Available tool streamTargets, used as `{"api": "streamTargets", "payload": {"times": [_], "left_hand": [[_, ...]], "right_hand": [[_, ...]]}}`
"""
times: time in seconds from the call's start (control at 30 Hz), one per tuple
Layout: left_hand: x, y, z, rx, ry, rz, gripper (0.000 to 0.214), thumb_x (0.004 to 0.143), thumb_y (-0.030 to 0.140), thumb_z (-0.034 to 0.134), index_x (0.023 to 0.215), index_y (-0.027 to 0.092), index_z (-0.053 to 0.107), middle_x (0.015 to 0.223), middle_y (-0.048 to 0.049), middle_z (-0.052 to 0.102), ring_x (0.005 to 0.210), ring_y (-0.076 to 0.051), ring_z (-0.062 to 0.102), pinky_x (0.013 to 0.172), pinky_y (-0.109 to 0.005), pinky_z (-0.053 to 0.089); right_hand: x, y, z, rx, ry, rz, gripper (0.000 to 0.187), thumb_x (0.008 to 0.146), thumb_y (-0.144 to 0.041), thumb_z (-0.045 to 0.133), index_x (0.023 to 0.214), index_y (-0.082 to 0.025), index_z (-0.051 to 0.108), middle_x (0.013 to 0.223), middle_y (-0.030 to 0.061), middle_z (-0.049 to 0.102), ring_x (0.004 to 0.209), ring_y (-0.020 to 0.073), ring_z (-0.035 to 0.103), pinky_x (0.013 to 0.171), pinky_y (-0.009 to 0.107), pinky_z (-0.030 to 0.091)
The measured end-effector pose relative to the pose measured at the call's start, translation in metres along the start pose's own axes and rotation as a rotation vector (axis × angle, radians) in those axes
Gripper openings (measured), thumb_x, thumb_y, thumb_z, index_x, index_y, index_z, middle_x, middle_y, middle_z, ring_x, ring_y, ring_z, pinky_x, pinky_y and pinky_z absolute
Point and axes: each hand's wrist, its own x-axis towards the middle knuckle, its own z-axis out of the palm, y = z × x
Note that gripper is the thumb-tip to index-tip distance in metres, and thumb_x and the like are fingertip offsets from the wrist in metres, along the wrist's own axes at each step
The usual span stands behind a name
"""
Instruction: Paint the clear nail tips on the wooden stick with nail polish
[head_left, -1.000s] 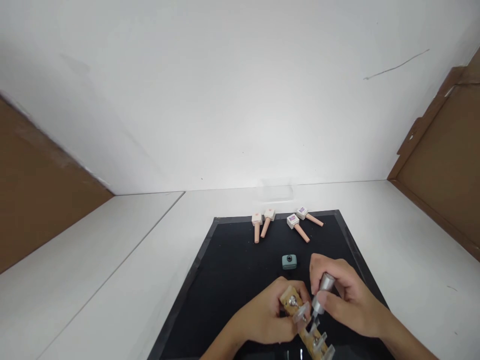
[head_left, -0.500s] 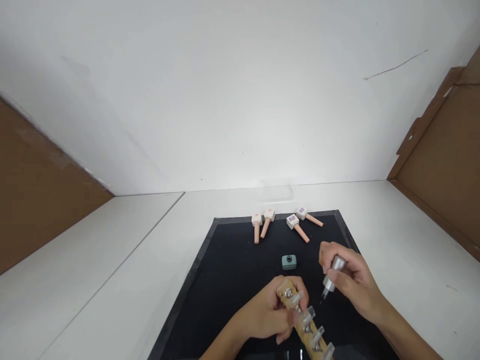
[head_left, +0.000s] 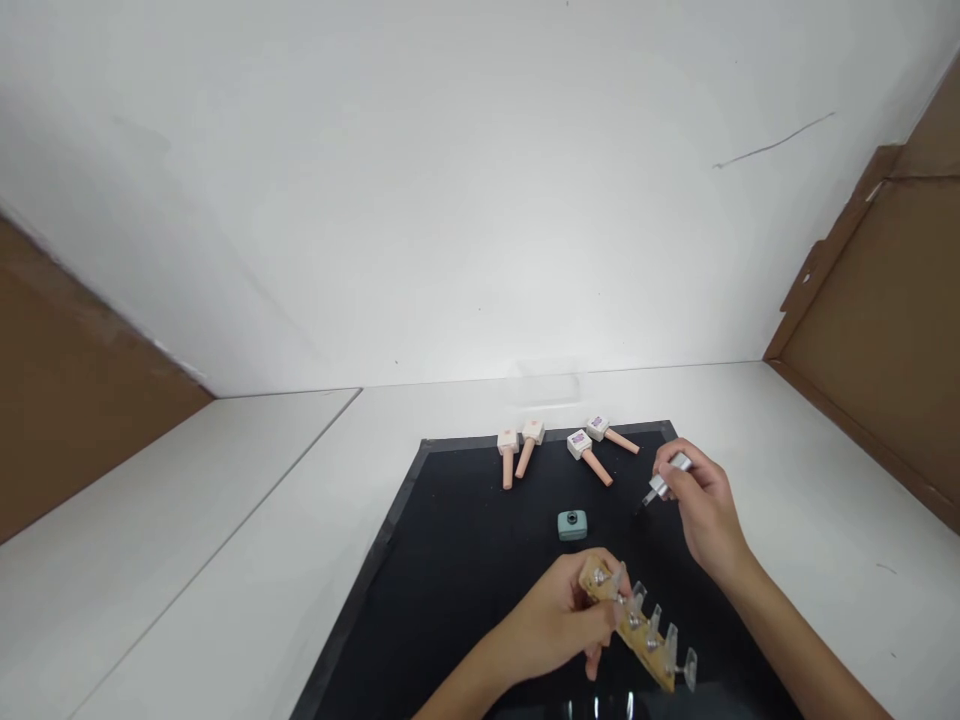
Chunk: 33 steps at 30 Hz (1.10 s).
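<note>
My left hand (head_left: 566, 618) is closed around one end of a yellowish nail tip stand (head_left: 651, 650), a narrow strip with several clear false nails standing along it. The strip tilts down to the right over the black mat. Between the fingers of my right hand (head_left: 701, 505) is a silver nail polish brush cap (head_left: 669, 476), its dark bristle end pointing down and left, apart from the nails. An open teal nail polish bottle (head_left: 572, 525) stands upright on the mat, between and beyond my hands.
Several white bottles with pink caps lie at the mat's far edge, among them a bottle (head_left: 508, 443) and a purple-marked one (head_left: 580, 445). The black mat (head_left: 450, 540) covers part of a white table (head_left: 247, 520). Behind rises a white wall (head_left: 465, 200); a cardboard panel (head_left: 892, 300) stands right.
My right hand has moved up and away with the brush cap, toward the mat's far right. My left hand has shifted right and turned the nail tip stand, so more of it shows.
</note>
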Motion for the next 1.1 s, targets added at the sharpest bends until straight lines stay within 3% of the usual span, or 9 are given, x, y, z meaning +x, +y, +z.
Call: {"api": "streamTargets", "payload": {"times": [0.13, 0.3, 0.6, 0.8, 0.9, 1.03, 1.1], "left_hand": [[0.004, -0.006, 0.002, 0.009, 0.02, -0.078, 0.028, 0.06, 0.024, 0.07, 0.084, 0.014, 0.057, 0.052, 0.0084, 0.053, 0.04, -0.005, 0.049, 0.044, -0.018, 0.044], [0.007, -0.01, -0.001, -0.031, 0.059, -0.128, 0.039, 0.052, 0.027, 0.078, 0.081, 0.013, 0.058, 0.055, 0.0055, 0.06, 0.05, -0.008, 0.057, 0.058, -0.025, 0.049], [0.002, -0.008, -0.008, 0.038, -0.002, -0.107, 0.048, 0.049, 0.033, 0.083, 0.075, 0.016, 0.047, 0.062, 0.0037, 0.065, 0.058, -0.011, 0.061, 0.063, -0.028, 0.047], [0.0, 0.004, -0.012, 0.112, -0.046, -0.129, 0.047, 0.053, 0.039, 0.081, 0.084, 0.014, 0.054, 0.069, 0.0018, 0.067, 0.065, -0.012, 0.063, 0.069, -0.029, 0.047], [-0.001, 0.007, -0.015, 0.146, -0.03, -0.122, 0.049, 0.054, 0.04, 0.08, 0.088, 0.013, 0.057, 0.072, -0.0005, 0.067, 0.066, -0.012, 0.062, 0.069, -0.029, 0.046], [-0.002, 0.008, -0.016, 0.197, 0.016, -0.086, 0.043, 0.055, 0.037, 0.079, 0.077, 0.016, 0.049, 0.066, 0.0019, 0.064, 0.061, -0.012, 0.059, 0.063, -0.026, 0.044], [-0.003, 0.01, -0.017, 0.328, 0.021, -0.094, 0.038, 0.058, 0.036, 0.076, 0.073, 0.017, 0.046, 0.06, 0.0045, 0.06, 0.054, -0.011, 0.055, 0.056, -0.025, 0.041]], "right_hand": [[0.005, 0.006, 0.0, 0.021, 0.023, 0.065, 0.008, 0.071, -0.023, 0.054, 0.063, -0.02, 0.053, 0.055, -0.0053, 0.041, 0.049, 0.0108, 0.034, 0.047, 0.024, 0.028], [0.006, 0.006, 0.001, 0.027, 0.036, 0.101, 0.009, 0.071, -0.024, 0.054, 0.062, -0.02, 0.053, 0.051, -0.0062, 0.037, 0.047, 0.0108, 0.033, 0.046, 0.024, 0.027], [0.006, 0.001, 0.001, 0.065, 0.02, 0.135, 0.008, 0.068, -0.024, 0.055, 0.061, -0.019, 0.054, 0.049, -0.0072, 0.036, 0.045, 0.0095, 0.032, 0.045, 0.023, 0.026], [0.004, -0.002, 0.0, 0.078, -0.004, 0.149, 0.009, 0.066, -0.024, 0.054, 0.059, -0.019, 0.053, 0.05, -0.0068, 0.037, 0.045, 0.009, 0.032, 0.045, 0.023, 0.027], [0.003, -0.003, 0.0, 0.081, -0.013, 0.152, 0.008, 0.066, -0.024, 0.054, 0.059, -0.019, 0.053, 0.051, -0.0066, 0.038, 0.045, 0.009, 0.032, 0.045, 0.023, 0.026], [0.002, -0.005, -0.001, 0.084, -0.019, 0.157, 0.008, 0.065, -0.023, 0.053, 0.059, -0.019, 0.053, 0.051, -0.0064, 0.038, 0.045, 0.009, 0.032, 0.045, 0.023, 0.026], [0.002, -0.005, -0.001, 0.086, -0.023, 0.16, 0.008, 0.065, -0.023, 0.053, 0.059, -0.019, 0.052, 0.051, -0.0064, 0.038, 0.045, 0.0089, 0.032, 0.045, 0.023, 0.027]]}}
